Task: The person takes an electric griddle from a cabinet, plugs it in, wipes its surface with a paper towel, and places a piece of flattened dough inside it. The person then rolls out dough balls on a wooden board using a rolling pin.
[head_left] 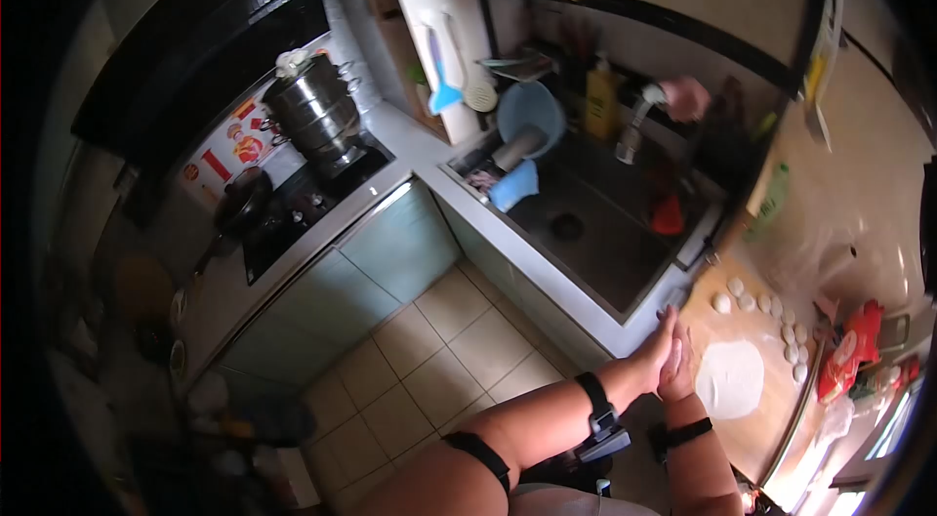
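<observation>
My left hand (656, 358) and my right hand (677, 377) are pressed palm to palm at the left edge of a wooden board (705, 321). Their fingers lie against each other, and whatever is between the palms, if anything, is hidden. Just right of my hands, a flat white sheet of dough (730, 379) is spread on the board. Beyond it, several small round dough pieces (789, 332) sit in a curved row. Black straps circle both my forearms.
A dark sink (576, 262) lies ahead, with a blue basin (532, 116) and yellow bottle (600, 101) behind it. The stove at left carries a steel steamer pot (310, 111) and dark pan (242, 204). A red bag (847, 350) stands beyond the board.
</observation>
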Tool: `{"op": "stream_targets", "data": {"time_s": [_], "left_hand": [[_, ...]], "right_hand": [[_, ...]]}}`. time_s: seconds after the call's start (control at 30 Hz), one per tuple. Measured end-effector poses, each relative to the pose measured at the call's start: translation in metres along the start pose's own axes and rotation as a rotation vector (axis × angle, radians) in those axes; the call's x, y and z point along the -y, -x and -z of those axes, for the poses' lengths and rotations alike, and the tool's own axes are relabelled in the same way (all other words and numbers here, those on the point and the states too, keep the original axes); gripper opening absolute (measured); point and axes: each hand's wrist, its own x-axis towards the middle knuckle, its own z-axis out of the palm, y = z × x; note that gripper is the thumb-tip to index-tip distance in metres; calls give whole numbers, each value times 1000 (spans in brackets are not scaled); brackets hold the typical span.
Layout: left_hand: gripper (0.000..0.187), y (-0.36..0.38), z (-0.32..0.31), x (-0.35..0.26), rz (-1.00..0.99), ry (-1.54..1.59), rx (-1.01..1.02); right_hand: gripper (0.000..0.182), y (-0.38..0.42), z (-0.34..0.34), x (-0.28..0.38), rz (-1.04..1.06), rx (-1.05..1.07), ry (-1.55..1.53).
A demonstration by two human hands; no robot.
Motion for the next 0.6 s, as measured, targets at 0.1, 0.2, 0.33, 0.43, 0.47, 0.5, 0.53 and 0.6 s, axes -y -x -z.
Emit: {"op": "stream_targets", "data": {"time_s": [0.1,0.2,0.33,0.43,0.47,0.5,0.53,0.6], "left_hand": [[80,79,84,-107,4,109,417],[68,129,193,-176,-360,-57,264],[28,141,439,-168,-1115,-1227,-537],[30,242,578,-107,-35,-1380,-803],[40,284,597,-96,449,-972,-1008],[38,316,651,-51,677,-1018,-917],[37,350,699,-10,898,-1069,-786],[39,408,696,28,941,-1407,-551]], "right_hand": [[38,5,-51,-19,-30,116,383],[25,2,-109,-7,-42,62,423],[10,-20,-185,40,-76,-4,235],[12,-46,-243,49,-493,207,31],[16,-57,-261,64,-450,271,40],[16,-67,-281,71,-445,271,39],[20,-77,-305,73,-450,362,-67],[28,-99,-359,75,-522,535,-255]]}}
